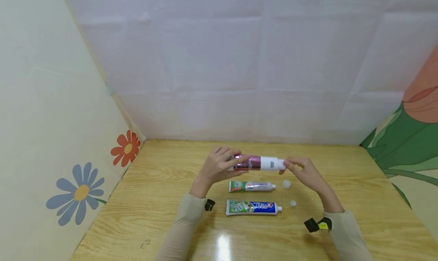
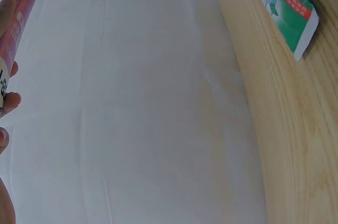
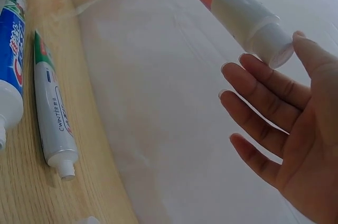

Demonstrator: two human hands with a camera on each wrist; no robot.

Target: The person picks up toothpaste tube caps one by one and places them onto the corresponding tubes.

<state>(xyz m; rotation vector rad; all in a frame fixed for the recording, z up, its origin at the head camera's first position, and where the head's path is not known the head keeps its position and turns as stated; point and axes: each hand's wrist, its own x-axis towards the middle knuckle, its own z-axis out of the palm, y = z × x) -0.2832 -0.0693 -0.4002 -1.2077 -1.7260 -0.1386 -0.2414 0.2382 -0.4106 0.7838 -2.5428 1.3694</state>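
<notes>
My left hand (image 1: 219, 163) grips a shiny pink-and-white toothpaste tube (image 1: 254, 162) by its pink end, holding it level over the far part of the table. In the left wrist view only the pink part of the tube (image 2: 21, 18) and some fingertips show at the left edge. The thumb and index finger of my right hand (image 1: 306, 173) pinch the white cap (image 3: 272, 44) at the tube's other end. The remaining right fingers are spread below the cap in the right wrist view.
A green-and-white toothpaste tube (image 1: 253, 186) and a blue-and-green one (image 1: 252, 208) lie uncapped on the wooden table (image 1: 137, 208). Beside their nozzles sit a larger clear-white cap (image 1: 286, 184) and a smaller cap (image 1: 293, 203). A white cloth backdrop (image 1: 219, 82) rises behind.
</notes>
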